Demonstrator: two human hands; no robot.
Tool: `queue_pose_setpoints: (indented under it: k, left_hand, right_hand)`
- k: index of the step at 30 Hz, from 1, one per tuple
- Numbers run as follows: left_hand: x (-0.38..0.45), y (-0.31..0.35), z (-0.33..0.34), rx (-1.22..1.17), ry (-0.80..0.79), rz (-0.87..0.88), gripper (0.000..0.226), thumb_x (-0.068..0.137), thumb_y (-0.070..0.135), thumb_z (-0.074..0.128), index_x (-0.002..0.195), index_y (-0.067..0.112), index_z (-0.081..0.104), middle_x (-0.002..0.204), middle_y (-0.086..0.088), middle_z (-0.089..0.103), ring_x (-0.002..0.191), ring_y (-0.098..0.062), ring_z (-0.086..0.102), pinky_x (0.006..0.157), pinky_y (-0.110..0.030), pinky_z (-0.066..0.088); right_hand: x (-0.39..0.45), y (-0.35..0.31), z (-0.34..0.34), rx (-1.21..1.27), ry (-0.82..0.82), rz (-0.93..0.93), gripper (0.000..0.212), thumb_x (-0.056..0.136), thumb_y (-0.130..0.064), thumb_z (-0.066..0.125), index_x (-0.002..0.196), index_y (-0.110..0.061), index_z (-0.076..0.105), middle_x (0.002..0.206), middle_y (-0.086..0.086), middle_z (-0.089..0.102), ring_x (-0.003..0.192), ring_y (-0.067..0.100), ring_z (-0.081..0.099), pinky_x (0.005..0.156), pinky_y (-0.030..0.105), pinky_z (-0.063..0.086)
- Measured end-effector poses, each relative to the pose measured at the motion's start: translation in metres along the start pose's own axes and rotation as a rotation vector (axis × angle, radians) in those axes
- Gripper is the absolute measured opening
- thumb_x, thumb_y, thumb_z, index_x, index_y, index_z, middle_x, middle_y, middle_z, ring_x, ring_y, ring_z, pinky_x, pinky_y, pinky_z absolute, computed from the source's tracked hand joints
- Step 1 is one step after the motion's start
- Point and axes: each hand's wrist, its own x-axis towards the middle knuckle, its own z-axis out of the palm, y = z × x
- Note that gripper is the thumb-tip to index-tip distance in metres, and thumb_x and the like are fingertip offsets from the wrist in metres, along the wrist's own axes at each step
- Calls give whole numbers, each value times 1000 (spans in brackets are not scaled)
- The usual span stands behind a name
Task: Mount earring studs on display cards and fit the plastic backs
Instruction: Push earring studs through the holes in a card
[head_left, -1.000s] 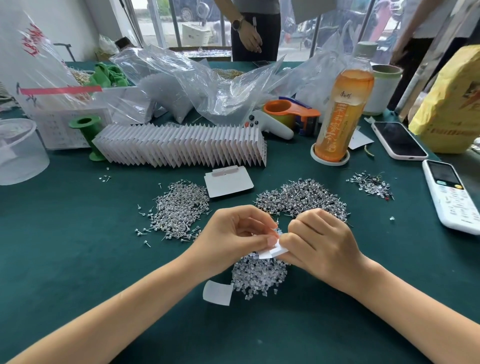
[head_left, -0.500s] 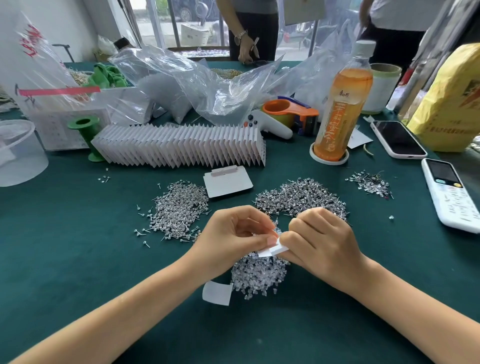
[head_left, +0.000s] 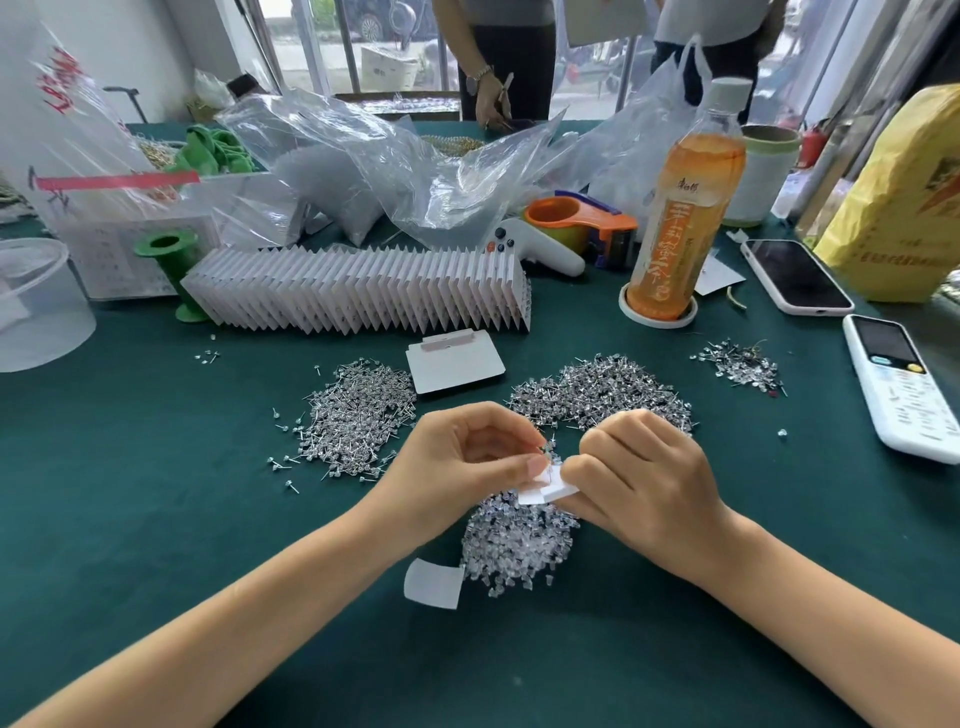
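**Head view: small white card held between both hands over the pile of backs**

Head camera looks down on a small white display card (head_left: 549, 488) that we hold above the green felt table (head_left: 156, 519), directly over a heap of clear plastic backs (head_left: 519, 545). The card lies nearly flat, its long axis running left to right with the right end slightly lower. It is thin, matte paperboard; most of it is covered by our fingers, so we cannot tell whether a stud is already through it.

Our left hand (head_left: 462, 462) curls in, thumb and forefinger pinching the card's left edge. Our right hand (head_left: 639, 483) is curled too, fingertips clamped on the card's right side; whatever sits between its fingertips is too small to make out. The two hands nearly touch at the card.

Beyond the hands, two glittering heaps of metal earring studs spread on the felt: the left stud pile (head_left: 358, 415) and the right stud pile (head_left: 602, 395), the latter partly hidden behind our right knuckles. A loose blank card (head_left: 454, 361) lies between them, and a curved white paper scrap (head_left: 434, 582) lies beside the backs. Farther back stands a long fanned row of finished cards (head_left: 358, 296), zigzag in profile. An orange drink bottle (head_left: 685, 208) stands to the right of it, near a smartphone (head_left: 795, 275) and a white remote (head_left: 904, 384), whose lower end is cut off by the frame edge. Crumpled clear plastic bags (head_left: 415, 176) fill the far side.
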Motion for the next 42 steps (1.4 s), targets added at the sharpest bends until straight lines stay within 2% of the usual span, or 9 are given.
queue_pose_setpoints:
  k: [4,7,11,19,25,31,34,38,42]
  left_hand:
    - [0,0,0,28,-16,5,14,76,4,75,87,11,71,84,-6,73,77,-12,67,70,-19,52]
    - [0,0,1,48,-14,7,14,77,4,74,89,10,71,85,-8,73,77,-12,67,72,-19,53]
    - [0,0,2,105,-7,14,14,78,5,75,90,10,71,84,-9,73,76,-14,68,73,-22,54]
    - [-1,-1,2,175,-12,64,14,79,4,74,90,10,69,78,-4,71,69,-12,65,68,-25,54]
    - [-1,-1,3,172,-24,73,11,78,1,73,86,8,69,80,-12,71,69,-15,64,64,-25,54]
    - [0,2,2,199,-49,88,10,78,1,73,86,5,68,78,-8,70,67,-12,63,62,-21,53]
    - [1,2,2,237,-58,104,12,79,1,73,88,5,66,79,-10,68,69,-13,63,61,-22,54]
    - [2,5,0,295,-101,103,14,79,0,72,88,7,64,78,-10,68,67,-15,64,63,-28,55]
    - [6,10,-4,325,-184,64,13,79,2,71,88,9,64,73,0,68,61,-13,63,64,-26,52]
  right_hand:
    - [1,0,0,-6,-15,1,26,91,-27,61,76,-14,45,61,1,53,57,20,52,60,28,43]
    - [2,-1,-1,-19,-34,8,24,84,-23,69,66,-12,58,59,1,54,54,21,54,59,28,45]
    - [5,-1,-2,-25,-43,-1,37,92,-23,58,56,-13,63,58,0,54,52,21,55,56,29,48]
    - [5,-2,-3,-25,-27,-20,30,87,-22,65,58,-12,63,57,1,54,51,21,55,53,28,48]
    - [3,-3,-2,-49,-1,-45,26,83,-21,70,77,-13,46,59,0,54,54,20,54,57,28,46]
    - [2,-2,-1,-43,7,-48,22,88,-23,63,76,-12,48,60,0,54,54,20,55,54,30,47]
    - [2,-3,-1,-67,7,-45,25,83,-22,70,76,-13,48,59,0,53,54,20,55,56,29,45]
    - [5,-3,-3,-93,-26,-44,24,69,-21,82,59,-13,61,57,0,53,52,20,55,54,29,45]
    - [6,-4,-4,-99,-29,-53,24,71,-22,80,59,-13,62,58,1,53,53,20,54,55,29,46]
